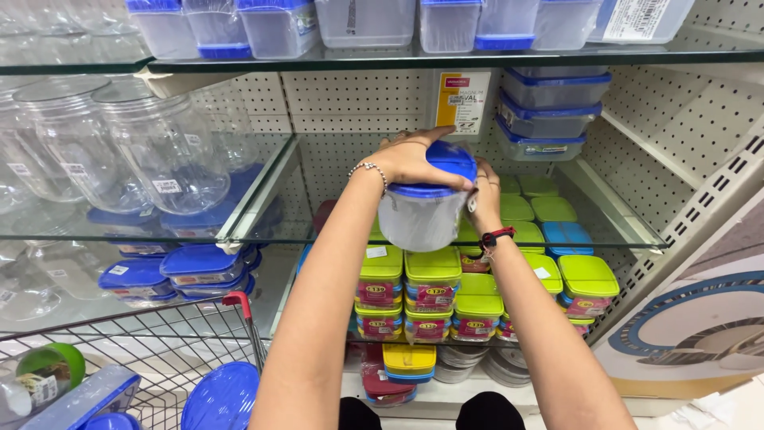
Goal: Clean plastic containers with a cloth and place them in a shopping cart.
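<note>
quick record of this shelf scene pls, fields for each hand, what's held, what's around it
left hand: on top of the blue lid, gripping it
right hand: against the side of the container, partly hidden
held item: round clear container with blue lid, lifted in front of the glass shelf
below: stacked green-lidded boxes
left side: clear plastic jars
lower left: wire shopping cart holding blue lids

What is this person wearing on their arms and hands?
Both forearms are bare, with no sleeves or gloves in view. The left hand has a thin silver beaded bracelet at the wrist. The right hand has a band of red and black cord around its wrist.
</note>
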